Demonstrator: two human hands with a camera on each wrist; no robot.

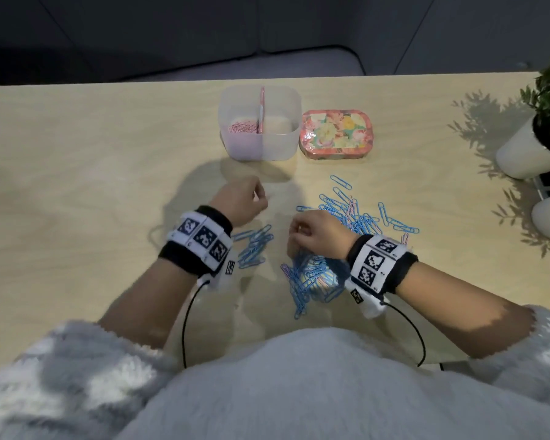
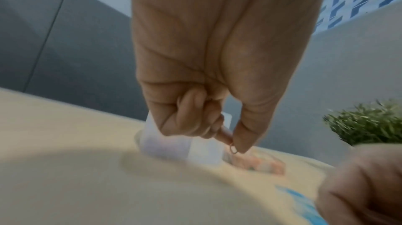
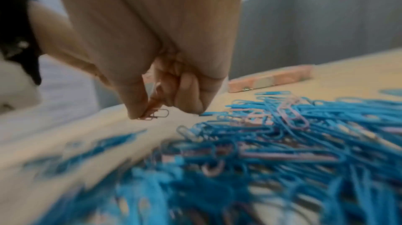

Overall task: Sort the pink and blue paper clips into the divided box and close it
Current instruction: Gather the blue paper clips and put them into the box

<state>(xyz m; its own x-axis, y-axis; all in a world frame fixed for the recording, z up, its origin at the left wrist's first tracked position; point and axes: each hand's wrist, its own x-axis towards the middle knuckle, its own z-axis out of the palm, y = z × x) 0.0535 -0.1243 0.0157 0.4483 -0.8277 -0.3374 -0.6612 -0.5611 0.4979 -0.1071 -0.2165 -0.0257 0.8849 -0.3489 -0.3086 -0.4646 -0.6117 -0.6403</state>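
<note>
Head view, box: the divided box [image 1: 259,122] stands open toward the far edge of the counter [image 1: 77,154], straight ahead of my left hand [image 1: 240,201]. Pink clips [image 1: 242,127] lie in its left compartment; the right one looks bare.
Head view, lid: one flowered lid [image 1: 334,134] lies flat just right of the box, touching or nearly so.
Head view, hands: two, both low over the counter. The left is nearer the box; my right hand [image 1: 315,231] sits at the edge of the main heap [image 1: 340,223].
Head view, clips: too many to count. One main heap of blue clips with a few pink among them, spreading toward the near edge under my right wrist, and one smaller blue bunch [image 1: 254,246] by my left wrist.
Head view, extras: two white pots, the farther one [image 1: 521,154] with a plant, at the right edge.

Left wrist view, grip: thumb and forefinger pinch one small clip [image 2: 233,148], its loop hanging down past the fingertips [image 2: 242,146]; colour unclear in the blur.
Left wrist view, direction: the box lies directly beyond my fingers, lid to its right. I judge the carry is straight forward, ending over the left compartment if the clip is pink.

Right wrist view, grip: thumb and forefinger pinch what looks like pink clips [image 3: 156,114], maybe two, long axis roughly level, just above the counter.
Right wrist view, heap: blue tangle to the right and near side, at least four pink clips showing in it.
Progress: my guess, sorting is under way; closing comes last.
</note>
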